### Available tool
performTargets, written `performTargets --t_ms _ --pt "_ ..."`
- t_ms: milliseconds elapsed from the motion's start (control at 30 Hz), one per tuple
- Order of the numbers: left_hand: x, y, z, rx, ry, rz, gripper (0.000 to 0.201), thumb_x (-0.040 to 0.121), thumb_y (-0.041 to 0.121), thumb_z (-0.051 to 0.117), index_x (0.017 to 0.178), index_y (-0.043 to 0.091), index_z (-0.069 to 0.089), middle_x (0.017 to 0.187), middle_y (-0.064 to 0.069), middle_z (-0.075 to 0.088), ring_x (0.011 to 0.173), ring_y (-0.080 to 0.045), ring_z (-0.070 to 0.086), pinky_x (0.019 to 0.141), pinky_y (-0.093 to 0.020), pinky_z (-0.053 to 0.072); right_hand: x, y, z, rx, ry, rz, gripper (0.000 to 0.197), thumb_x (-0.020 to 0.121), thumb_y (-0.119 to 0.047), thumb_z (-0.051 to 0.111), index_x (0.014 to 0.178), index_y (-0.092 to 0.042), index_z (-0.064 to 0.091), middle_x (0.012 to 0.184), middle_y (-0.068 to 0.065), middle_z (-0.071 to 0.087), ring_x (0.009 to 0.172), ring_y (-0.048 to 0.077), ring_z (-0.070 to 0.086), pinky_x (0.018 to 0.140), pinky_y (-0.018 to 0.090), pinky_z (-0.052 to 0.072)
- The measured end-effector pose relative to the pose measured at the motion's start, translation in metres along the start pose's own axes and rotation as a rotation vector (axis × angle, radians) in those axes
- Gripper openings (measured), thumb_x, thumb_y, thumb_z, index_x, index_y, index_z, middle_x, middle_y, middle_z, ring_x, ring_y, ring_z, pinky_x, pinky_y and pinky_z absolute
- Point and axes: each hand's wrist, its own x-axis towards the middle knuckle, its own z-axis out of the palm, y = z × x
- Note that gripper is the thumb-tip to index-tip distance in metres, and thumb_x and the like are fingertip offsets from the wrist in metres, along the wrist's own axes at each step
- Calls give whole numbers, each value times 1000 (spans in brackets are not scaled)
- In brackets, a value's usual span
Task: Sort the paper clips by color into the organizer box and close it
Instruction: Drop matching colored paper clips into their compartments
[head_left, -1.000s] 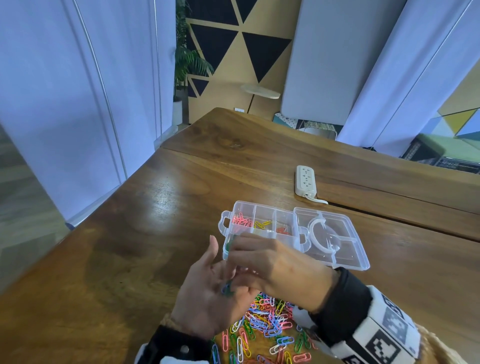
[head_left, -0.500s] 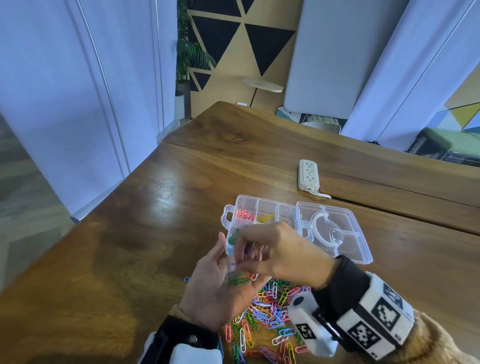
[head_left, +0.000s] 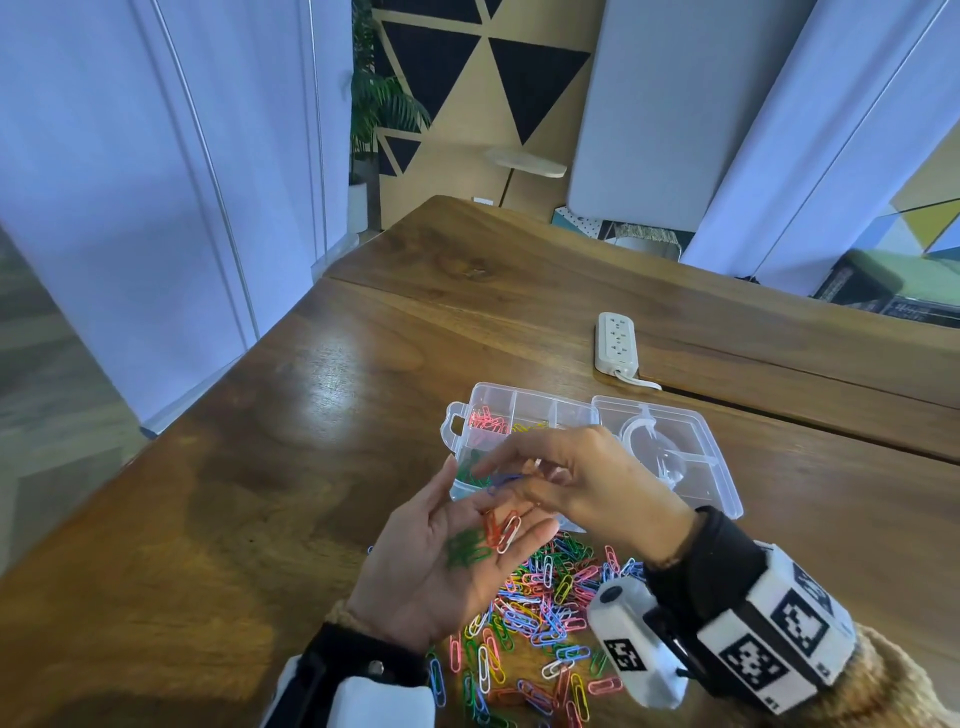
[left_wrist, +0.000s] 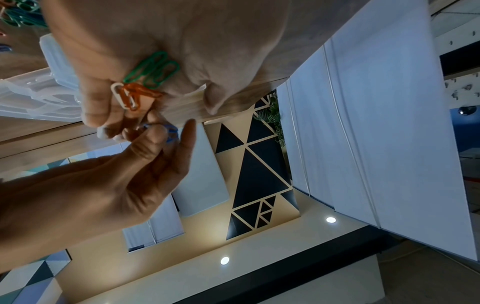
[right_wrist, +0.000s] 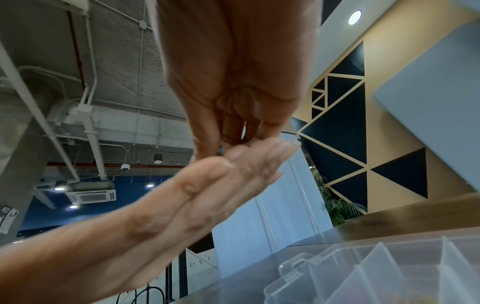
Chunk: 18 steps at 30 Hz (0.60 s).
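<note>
Blue clip (head_left: 501, 480) pinched, right hand (head_left: 582, 483) | left hand (head_left: 457, 566) flat, cradling clips (head_left: 480, 543)

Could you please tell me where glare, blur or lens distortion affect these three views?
Head view: a pale glare patch lies on the wooden table, and the wall panels bow toward the frame edges. Left wrist view: the right hand is softly blurred, while the green paper clips on the left hand stay fairly crisp. Right wrist view: the organizer box is close and out of focus.
</note>
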Motion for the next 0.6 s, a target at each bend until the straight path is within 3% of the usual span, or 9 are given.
performTargets --t_ms 67,167,300,367,433,500,600 --pt "-1 1 -1 -13 25 10 67 86 40 45 105 -24 59 117 -36 59 96 -43 66 79 -56 49 -2 0 -3 -32 14 -1 25 80 0 62 93 -19 71 85 -13 68 81 2 60 70 12 44" --pt "-1 5 -3 -21 20 0 65 87 38 46 103 -23 61 118 -38 57 100 -47 63 81 -56 48 -2 4 -7 23 47 81 24 82 0 61 88 -21 71 77 -9 69 71 -2 60 68 9 45" --pt "2 8 -10 -38 12 -26 63 94 36 39 110 -21 58 123 -37 55 112 -46 56 87 -54 46 6 18 -7 239 91 184 18 81 1 65 84 -15 71 76 4 72 68 12 66 73 34 55" --pt "5 9 -14 -30 6 -27 60 97 35 36 115 -18 57 126 -34 54 115 -44 55 89 -55 45 8 25 -4 324 78 212 15 81 2 64 89 -8 71 76 5 72 70 17 68 76 37 56" --pt "6 9 -16 -21 -3 -18 56 96 32 38 114 -16 59 126 -32 55 116 -44 55 89 -56 44 7 29 0 418 44 231 18 82 6 61 96 -2 69 79 10 72 72 21 69 73 35 57" --pt "7 9 -17 -9 5 -2 51 89 28 44 105 -17 64 123 -32 58 113 -44 58 86 -57 45 6 30 2 491 14 244 21 84 8 57 100 -1 67 79 8 72 71 17 69 70 27 56" --pt "9 9 -17 0 11 6 50 85 26 45 104 -16 63 123 -32 57 112 -44 59 84 -57 47 6 32 2 530 10 260 24 87 9 50 103 0 66 84 8 71 75 14 69 74 25 56"
